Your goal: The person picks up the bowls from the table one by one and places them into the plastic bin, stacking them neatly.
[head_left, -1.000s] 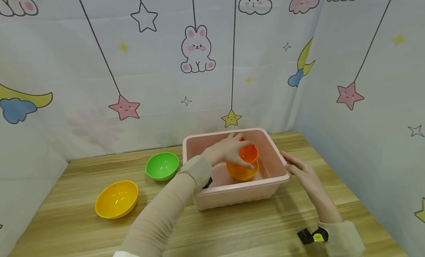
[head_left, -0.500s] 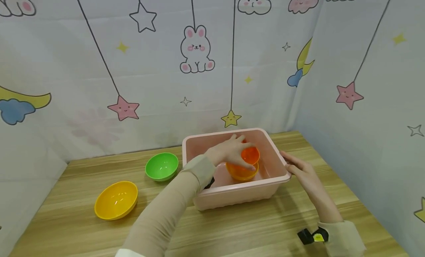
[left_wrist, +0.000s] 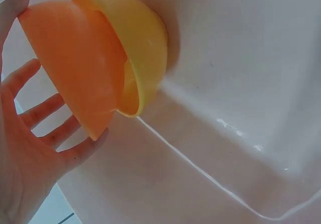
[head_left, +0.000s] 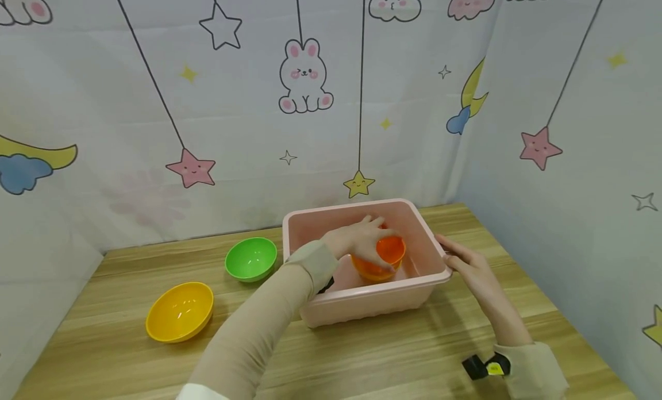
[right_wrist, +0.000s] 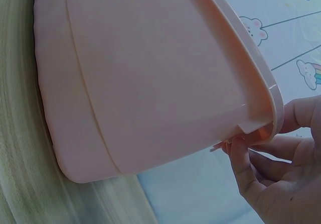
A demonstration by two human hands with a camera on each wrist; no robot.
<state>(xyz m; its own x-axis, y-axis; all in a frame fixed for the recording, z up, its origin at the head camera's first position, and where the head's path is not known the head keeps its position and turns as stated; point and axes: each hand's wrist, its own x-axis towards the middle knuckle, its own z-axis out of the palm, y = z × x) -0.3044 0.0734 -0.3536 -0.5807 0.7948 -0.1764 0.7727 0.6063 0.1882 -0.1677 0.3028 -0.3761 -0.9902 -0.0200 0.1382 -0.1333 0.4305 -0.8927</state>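
Observation:
My left hand [head_left: 358, 242] reaches into the pink plastic basin [head_left: 369, 301] and holds an orange bowl [head_left: 393, 249] by its rim, fingers spread around the edge. In the left wrist view the orange bowl [left_wrist: 80, 58] sits partly inside a yellow bowl [left_wrist: 150, 50], its wall tilted against that bowl's rim. The yellow bowl rests on the basin floor. My right hand [head_left: 469, 263] grips the basin's right rim; in the right wrist view, thumb and fingers of the right hand [right_wrist: 281, 166] pinch the lip at a corner.
Left of the basin a green bowl [head_left: 251, 260] stands on the wooden table [head_left: 289, 360]. Nearer, further left, is a larger yellow bowl [head_left: 180, 312]. A white printed curtain [head_left: 248, 130] hangs behind the table and along its right side.
My left hand has lowered the orange bowl down and slightly right, into the yellow bowl in the basin. The right hand stays on the rim.

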